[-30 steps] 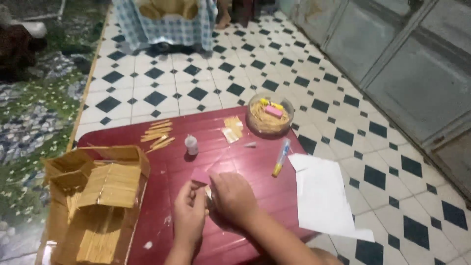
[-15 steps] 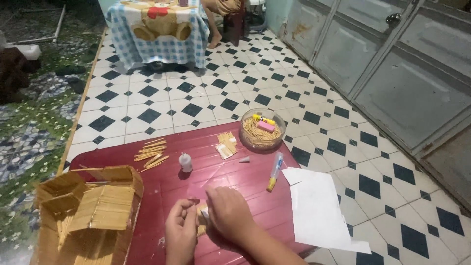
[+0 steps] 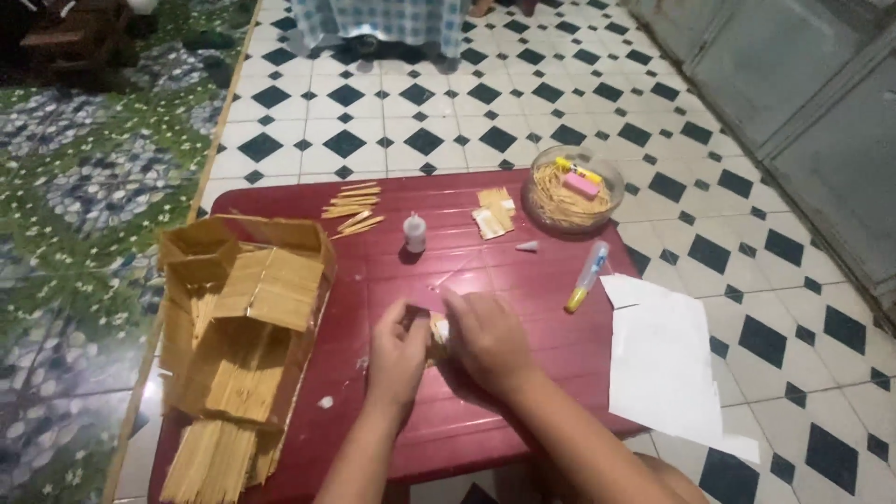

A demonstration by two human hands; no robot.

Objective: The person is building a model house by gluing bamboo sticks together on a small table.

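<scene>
Wooden-stick model house (image 3: 245, 317), biggest thing on the red table (image 3: 523, 280), sits at the left side, open-topped box w/ slanted roof panels, a fan of sticks spilling off the near corner; prob. light but fragile, glued joints would pop if squeezed, so best lifted from underneath, not by the walls. White paper sheet (image 3: 661, 359) hangs off the right edge, thin and floppy. Clear round bowl (image 3: 571, 194) at the far right corner holds thin sticks plus a pink block and a yellow tube. Both hands meet near the table's middle: left hand (image 3: 399, 350) curled, fingers bent in around a small pale piece (image 3: 436, 329); right hand (image 3: 487, 338) folded over it from the other side, fingers closed down. Piece is mostly hidden btwn them, can't tell its exact shape; looks small, stiff, light, pinch at edges. Loose sticks (image 3: 350, 207) lie at the far edge, small flat stick panels (image 3: 493, 213) by the bowl. Glue pen (image 3: 588, 276), clear w/ yellow tip, lies right of the hands; small white bottle (image 3: 414, 233) stands upright beyond them; tiny pale cap (image 3: 527, 246) nearby.
</scene>
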